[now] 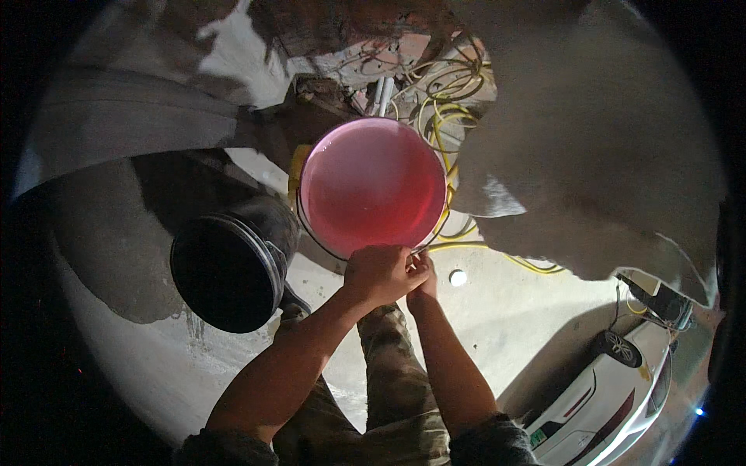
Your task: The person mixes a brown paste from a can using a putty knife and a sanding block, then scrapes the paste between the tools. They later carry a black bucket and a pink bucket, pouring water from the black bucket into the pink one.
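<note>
A round bucket (373,182) with a pink-red inside stands in front of me. Its contents look like a cloudy pink liquid, and its thin wire handle (317,238) curves round the near side. My left hand (377,273) is closed at the near rim, where the handle runs into the fingers. Beside it, touching it, my right hand (423,277) is closed on the handle too. The fingertips partly hide one another. To the left, a black bucket (225,272) leans toward my left leg, its inside too dark to make out.
Yellow hose (458,245) lies coiled behind and right of the pink-red bucket. Broken masonry (373,58) is piled at the far side. A small white round thing (458,277) lies on the pale floor. At lower right is a white car (598,396).
</note>
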`<action>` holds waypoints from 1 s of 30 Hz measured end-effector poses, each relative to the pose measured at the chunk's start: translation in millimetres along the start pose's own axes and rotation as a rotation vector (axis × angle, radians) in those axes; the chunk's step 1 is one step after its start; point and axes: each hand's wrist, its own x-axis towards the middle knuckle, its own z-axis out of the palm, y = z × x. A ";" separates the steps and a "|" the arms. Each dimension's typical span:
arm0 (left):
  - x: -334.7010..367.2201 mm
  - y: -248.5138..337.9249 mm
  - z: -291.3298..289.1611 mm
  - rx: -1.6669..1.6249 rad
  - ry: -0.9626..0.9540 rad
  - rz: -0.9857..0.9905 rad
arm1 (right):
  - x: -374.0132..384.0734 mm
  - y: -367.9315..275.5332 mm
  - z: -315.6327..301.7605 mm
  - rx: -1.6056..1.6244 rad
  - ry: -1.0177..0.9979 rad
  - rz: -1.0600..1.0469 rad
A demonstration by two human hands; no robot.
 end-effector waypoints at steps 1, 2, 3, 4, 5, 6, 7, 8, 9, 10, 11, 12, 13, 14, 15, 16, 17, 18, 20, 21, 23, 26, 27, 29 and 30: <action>2.9 3.6 -3.5 0.029 0.041 -0.009 | 17.8 15.5 0.1 0.041 -0.006 -0.049; 2.5 7.4 -6.5 0.073 0.061 -0.041 | 34.7 28.2 -0.9 0.112 -0.080 0.025; 0.7 10.7 -9.6 0.091 0.025 -0.032 | 42.8 37.0 -8.4 0.130 -0.088 -0.044; -2.2 13.8 -11.8 0.095 -0.009 -0.043 | 49.0 45.7 -13.9 0.145 -0.008 -0.092; -9.5 18.7 -13.0 0.113 -0.011 -0.050 | 53.3 48.9 -21.1 0.137 -0.020 -0.042; -18.6 24.3 -13.2 0.131 -0.054 -0.080 | 52.6 53.4 -26.5 0.137 0.029 -0.032; -29.1 30.0 -14.0 0.123 -0.072 -0.093 | 49.3 53.3 -34.7 0.100 -0.027 -0.085; -38.7 35.4 -16.3 0.102 -0.047 -0.065 | 42.6 52.7 -41.5 0.031 0.023 -0.071; -47.8 41.2 -17.7 0.085 -0.064 -0.055 | 34.0 53.4 -46.9 0.005 -0.046 -0.125; -57.7 47.7 -18.3 0.069 -0.066 -0.038 | 22.6 53.5 -53.6 -0.041 -0.060 -0.172; -70.6 55.2 -18.6 0.058 -0.072 0.002 | 8.5 56.5 -57.8 -0.089 -0.037 -0.185; -84.7 62.4 -19.5 0.067 -0.121 -0.004 | -10.2 61.7 -64.0 -0.040 -0.085 -0.197; -98.6 68.7 -20.9 0.079 -0.165 -0.007 | -29.7 67.2 -70.8 0.009 -0.102 -0.183; -113.7 74.1 -21.4 0.091 -0.211 -0.020 | -50.3 73.2 -78.9 0.043 -0.062 -0.113; -131.3 80.0 -19.8 0.103 -0.224 -0.027 | -73.3 79.7 -89.7 0.066 -0.092 -0.085; -149.7 85.4 -17.1 0.080 -0.249 -0.037 | -96.6 86.1 -101.2 0.060 -0.099 -0.044; -167.6 90.6 -12.6 0.068 -0.282 -0.047 | -119.9 92.5 -113.1 0.028 -0.157 -0.058; -185.1 94.9 -6.7 0.062 -0.308 -0.057 | -138.9 96.1 -124.9 0.023 -0.201 -0.024; -220.2 99.2 8.4 0.098 -0.283 -0.015 | -177.4 104.5 -150.2 0.019 -0.320 -0.008; -238.4 99.4 16.0 0.075 -0.285 -0.024 | -194.8 110.0 -160.7 0.060 -0.355 -0.013; -269.7 96.0 31.2 0.035 -0.228 0.003 | -221.7 119.0 -179.7 0.102 -0.346 -0.029; -322.7 80.4 59.2 -0.056 -0.146 0.016 | -255.5 144.3 -209.5 0.070 -0.275 -0.024; -338.5 73.3 68.7 -0.014 -0.087 0.029 | -261.0 152.7 -217.6 0.044 -0.288 -0.024; -367.7 52.7 91.0 -0.031 -0.080 -0.027 | -269.6 173.0 -235.2 -0.013 -0.369 -0.022; -388.7 44.5 104.5 -0.058 -0.112 -0.089 | -276.1 181.7 -246.8 -0.085 -0.356 0.013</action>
